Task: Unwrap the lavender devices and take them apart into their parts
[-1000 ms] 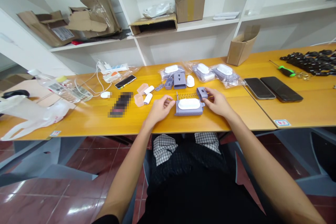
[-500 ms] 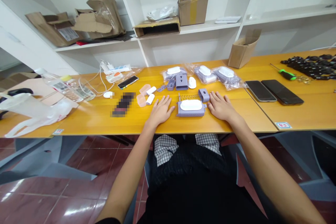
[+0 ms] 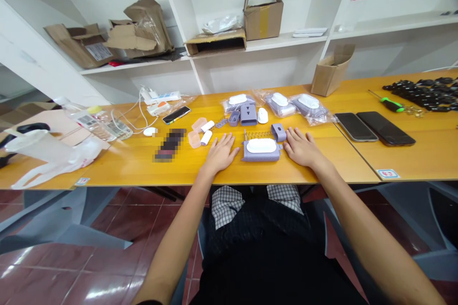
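My left hand (image 3: 221, 154) lies flat on the wooden table, fingers spread, holding nothing. My right hand (image 3: 302, 148) also rests palm down, its fingers beside a small purple plastic cap (image 3: 278, 132). Between the hands sits a purple plastic casing with a white oval top (image 3: 262, 146). Just behind it lies a brass-coloured coil spring (image 3: 258, 135). Farther back are a purple housing with dark holes (image 3: 248, 115), a small purple cup-like part (image 3: 234, 118) and a white rounded part (image 3: 262, 115). Left of these lie white cylinders (image 3: 206, 137) and translucent orange pieces (image 3: 195, 139).
Bagged purple units (image 3: 309, 105) line the back. To the right are two phones (image 3: 386, 127), a green-handled screwdriver (image 3: 392, 104) and a pile of black parts (image 3: 422, 93). A power strip (image 3: 162, 98), another phone (image 3: 176, 115) and a plastic bottle (image 3: 96, 121) stand left. Shelves hold cardboard boxes (image 3: 264, 20).
The camera view has shifted slightly, so the scene sits a little lower in the picture. Both hands and the parts keep their places on the table.
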Tool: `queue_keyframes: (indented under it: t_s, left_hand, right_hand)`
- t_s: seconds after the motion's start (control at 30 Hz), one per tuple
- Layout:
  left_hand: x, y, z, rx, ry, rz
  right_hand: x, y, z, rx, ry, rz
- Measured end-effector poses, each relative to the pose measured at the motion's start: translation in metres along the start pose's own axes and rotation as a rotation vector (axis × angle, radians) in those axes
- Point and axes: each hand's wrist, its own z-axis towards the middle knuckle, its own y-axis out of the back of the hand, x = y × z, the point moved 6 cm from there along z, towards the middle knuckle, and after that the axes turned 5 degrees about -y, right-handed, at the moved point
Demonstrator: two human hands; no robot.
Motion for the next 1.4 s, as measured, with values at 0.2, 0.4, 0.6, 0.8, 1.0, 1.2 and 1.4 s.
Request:
queue_keyframes:
  t_s: [0.2, 0.4, 0.6, 0.8, 1.0, 1.2, 1.4]
  left_hand:
    - [0.001, -0.001, 0.001, -0.010, -0.008, -0.018]
    - [-0.004, 0.004, -0.002, -0.029, 0.003, -0.025]
    - [-0.018, 0.011, -0.006, -0.056, -0.096, -0.066]
    - [-0.024, 0.011, -0.003, -0.039, -0.122, -0.068]
    - [-0.023, 0.017, -0.001, -0.154, -0.123, -0.204]
    - [-0.013, 0.016, 0.002, -0.226, -0.100, -0.243]
    - [-0.005, 0.017, 0.001, -0.344, -0.083, -0.226]
  right_hand:
    - [0.000, 0.000, 0.000, -0.025, 0.001, 0.024]
    - [0.000, 0.005, -0.003, -0.110, 0.058, 0.053]
    - [0.011, 0.013, -0.006, -0.135, 0.171, 0.068]
    - [0.021, 0.015, -0.007, -0.115, 0.235, 0.109]
    - [0.021, 0.015, -0.005, -0.137, 0.201, 0.124]
    - [0.021, 0.018, -0.006, -0.148, 0.180, 0.137]
    - [0.023, 0.018, -0.007, -0.163, 0.218, 0.141]
